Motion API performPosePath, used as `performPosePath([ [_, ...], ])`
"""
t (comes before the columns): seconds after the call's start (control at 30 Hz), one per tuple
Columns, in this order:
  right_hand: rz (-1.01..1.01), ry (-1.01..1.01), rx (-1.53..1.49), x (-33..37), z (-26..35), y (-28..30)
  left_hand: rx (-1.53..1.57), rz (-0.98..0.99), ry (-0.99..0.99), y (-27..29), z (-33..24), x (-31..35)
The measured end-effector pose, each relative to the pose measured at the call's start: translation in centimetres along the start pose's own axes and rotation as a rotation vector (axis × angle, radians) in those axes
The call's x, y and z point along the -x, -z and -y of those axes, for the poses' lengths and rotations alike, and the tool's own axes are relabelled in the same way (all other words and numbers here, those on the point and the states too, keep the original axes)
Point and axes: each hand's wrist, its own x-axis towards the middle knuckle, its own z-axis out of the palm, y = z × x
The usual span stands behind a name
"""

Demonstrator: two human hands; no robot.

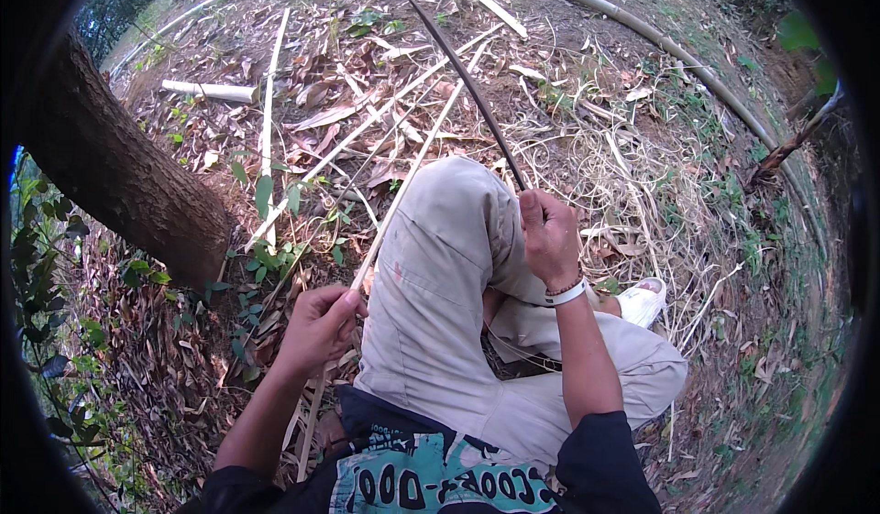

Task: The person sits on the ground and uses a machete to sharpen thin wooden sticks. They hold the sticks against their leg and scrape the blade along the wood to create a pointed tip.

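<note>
So I'm watching this from my end through the head camera, and both hands are busy. My left hand (321,329) is pinching a long pale strip (403,202), thumb and fingers closing together on it. That strip is running along the left side of the bent knee (454,193), a short tail is poking out on the near side of the fist, and the rest is slanting far and to the right.

My right hand (550,239) is sitting on the right of the knee, a bit farther out than the left, clamping the near end of a long dark blade (481,106). The fist is hiding whatever handle is there. The blade is curving far and to the left, so the two long axes are leaning opposite ways and looking like they're crossing beyond the knee. I'm not able to tell if they're touching there or one's just passing above the other.

I'm reckoning that crossing angle is what everything is hinging on: the left hand is the one right on the strip, while the right is hanging well off to its right. Loose strips (269,102) are lying far left, and a tangle of curly shavings (632,175) is spreading off to the right.
</note>
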Motion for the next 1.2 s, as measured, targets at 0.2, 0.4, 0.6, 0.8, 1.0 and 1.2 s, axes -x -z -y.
performPosePath([
  [0.2, 0.114, 0.036, 0.282, -0.8, 0.3, 0.3, -0.149, 0.071, -0.041, -7.5, -4.7, -9.3],
  [0.4, 0.26, 0.078, 0.474, -0.8, 0.6, -1.9, -0.354, 0.024, -0.141, -8.3, -4.0, -11.4],
  [0.6, 0.33, 0.049, 0.483, -1.3, -0.1, -2.8, -0.402, 0.006, -0.221, -7.4, -2.7, -11.6],
  [0.8, 0.313, 0.094, 0.508, -0.8, 0.5, -3.5, -0.2, 0.043, -0.093, -6.3, -1.7, -10.2],
  [1.0, 0.227, -0.026, 0.52, -1.3, -0.4, -3.5, -0.101, 0.064, 0.085, -3.7, 0.2, -3.9],
  [1.2, 0.184, -0.012, 0.413, -1.3, -0.6, -3.5, -0.096, 0.006, 0.162, 3.0, 5.3, 6.3],
])
